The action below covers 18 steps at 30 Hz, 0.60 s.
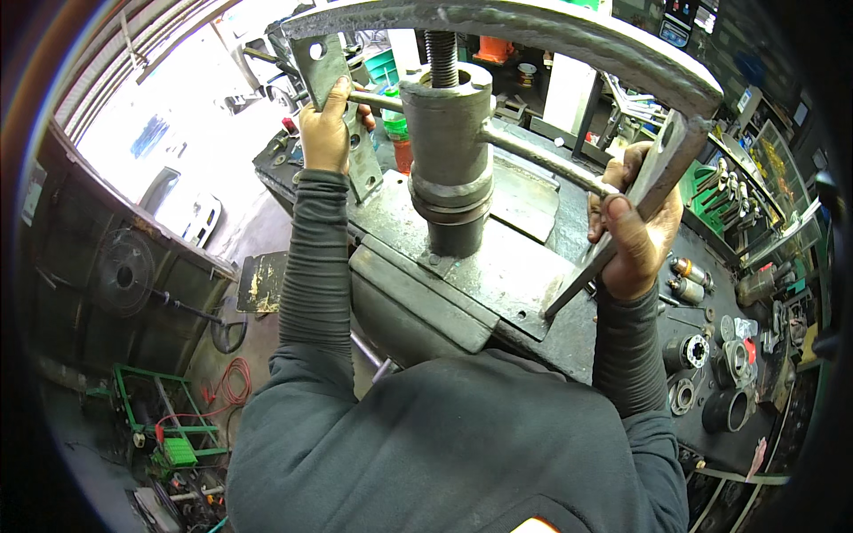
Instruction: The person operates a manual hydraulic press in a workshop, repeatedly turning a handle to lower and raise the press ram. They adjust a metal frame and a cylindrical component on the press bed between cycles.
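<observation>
A steel cylinder (449, 138) with a threaded rod (441, 58) stands upright on a metal base plate (506, 284), under a heavy crossbeam (569, 31). A handle bar (538, 160) crosses the cylinder. My left hand (330, 133) is closed at the left side plate (315, 62) and the bar’s left end, its thumb pointing up. My right hand (638, 222) grips the right side plate (666, 160), with the thumb by the bar’s right end; that end is partly hidden.
The bench holds round metal parts (689, 351), small cylinders (689, 280) and a red-green bottle (397, 129). Wrenches (715, 195) sit at the right. Left are a fan (123, 271), a green cart (164, 386) with a red hose (231, 382), and a bright doorway (133, 107).
</observation>
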Tool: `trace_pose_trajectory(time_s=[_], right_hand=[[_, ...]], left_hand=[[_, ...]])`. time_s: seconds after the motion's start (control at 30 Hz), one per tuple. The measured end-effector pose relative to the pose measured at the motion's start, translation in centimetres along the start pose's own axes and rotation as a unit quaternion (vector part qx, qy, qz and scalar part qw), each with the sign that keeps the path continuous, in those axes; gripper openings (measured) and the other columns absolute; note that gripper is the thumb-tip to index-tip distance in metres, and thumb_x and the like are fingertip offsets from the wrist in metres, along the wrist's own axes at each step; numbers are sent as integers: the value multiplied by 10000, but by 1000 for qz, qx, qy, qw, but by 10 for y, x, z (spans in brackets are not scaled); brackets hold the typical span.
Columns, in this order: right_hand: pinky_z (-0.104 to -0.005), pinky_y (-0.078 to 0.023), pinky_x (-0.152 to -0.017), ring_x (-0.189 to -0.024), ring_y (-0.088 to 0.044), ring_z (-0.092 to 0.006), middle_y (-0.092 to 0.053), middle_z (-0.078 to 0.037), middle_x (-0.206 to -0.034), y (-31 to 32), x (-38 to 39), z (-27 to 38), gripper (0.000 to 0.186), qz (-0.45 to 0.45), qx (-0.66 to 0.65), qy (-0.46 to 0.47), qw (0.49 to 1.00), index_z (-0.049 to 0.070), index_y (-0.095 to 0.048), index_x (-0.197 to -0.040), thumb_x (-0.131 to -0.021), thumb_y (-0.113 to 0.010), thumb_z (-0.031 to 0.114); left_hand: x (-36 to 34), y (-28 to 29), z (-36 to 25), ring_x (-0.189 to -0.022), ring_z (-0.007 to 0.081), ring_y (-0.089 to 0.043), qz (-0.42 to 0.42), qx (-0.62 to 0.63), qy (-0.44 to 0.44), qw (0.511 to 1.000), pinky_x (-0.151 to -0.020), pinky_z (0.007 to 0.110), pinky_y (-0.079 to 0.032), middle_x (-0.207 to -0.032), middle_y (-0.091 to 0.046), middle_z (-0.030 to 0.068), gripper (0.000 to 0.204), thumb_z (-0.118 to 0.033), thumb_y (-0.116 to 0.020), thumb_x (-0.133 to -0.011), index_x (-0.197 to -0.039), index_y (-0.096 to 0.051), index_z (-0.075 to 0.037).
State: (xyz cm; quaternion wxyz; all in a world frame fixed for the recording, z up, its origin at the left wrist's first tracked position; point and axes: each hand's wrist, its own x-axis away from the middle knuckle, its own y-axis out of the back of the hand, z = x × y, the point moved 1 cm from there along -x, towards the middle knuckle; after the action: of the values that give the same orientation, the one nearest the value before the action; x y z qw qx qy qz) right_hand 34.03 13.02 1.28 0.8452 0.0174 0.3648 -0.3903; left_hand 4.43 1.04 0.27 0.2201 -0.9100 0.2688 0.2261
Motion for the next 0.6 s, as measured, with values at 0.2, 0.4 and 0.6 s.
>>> trace_pose_trajectory(time_s=[0.2, 0.4, 0.6], right_hand=[[-176, -341, -431, -485, -407, -49, -452, -5, -652, -6, 1, 3, 551, -26, 31, -7, 999, 2, -456, -999, -629, -717, 316], [-191, -343, -519, -570, -428, -68, -462, -25, -698, -1, 4, 2, 575, -19, 44, -7, 999, 14, -451, -998, -606, -720, 337], [-222, -396, -599, -661, -477, -100, -484, -47, -801, -19, -14, 29, 572, -2, 34, 49, 998, 2, -434, -1106, -737, -646, 383]], left_hand=[[-1, 5, 5, -513, 155, -548, 18, 15, 6, 1000, -485, 262, -455, -641, -569, 94, 269, -207, -532, -898, -852, -581, 54], [2, 9, 2, -585, 165, -575, 53, 30, 4, 998, -536, 284, -488, -717, -588, 113, 306, -245, -538, -900, -921, -580, 57], [-13, 21, -16, -783, 215, -626, 217, 102, 73, 968, -665, 314, -525, -875, -613, 165, 505, -414, -394, -927, -1125, -493, 40]])
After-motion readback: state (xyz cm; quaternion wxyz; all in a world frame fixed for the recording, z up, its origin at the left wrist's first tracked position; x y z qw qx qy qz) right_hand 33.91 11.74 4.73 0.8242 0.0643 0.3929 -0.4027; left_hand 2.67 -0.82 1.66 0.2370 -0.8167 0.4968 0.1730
